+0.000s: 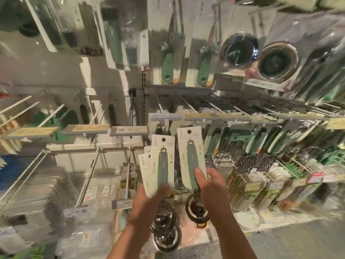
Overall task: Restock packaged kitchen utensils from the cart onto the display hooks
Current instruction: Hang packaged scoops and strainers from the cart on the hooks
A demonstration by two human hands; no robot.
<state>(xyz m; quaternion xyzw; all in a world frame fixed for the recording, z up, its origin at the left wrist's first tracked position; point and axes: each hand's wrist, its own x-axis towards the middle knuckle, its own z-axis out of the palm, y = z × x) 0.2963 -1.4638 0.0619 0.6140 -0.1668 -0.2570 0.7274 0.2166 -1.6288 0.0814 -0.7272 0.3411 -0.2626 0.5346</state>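
Head view, frame centre: our left hand point(149, 193) grips a fanned stack of utensil cards point(158, 165); our right hand point(209, 184) grips one utensil card point(190, 156), long axes upright, hang-holes topmost.

Your right hand point(209, 182) holds a matt paper card point(190, 156) carrying a utensil with a smooth green and grey plastic handle. Left of this card, your left hand point(149, 193) holds a fan of similar matt cards point(160, 165). Above it run bare metal hooks point(188, 103); below it lie glossy metal bowls point(166, 234).
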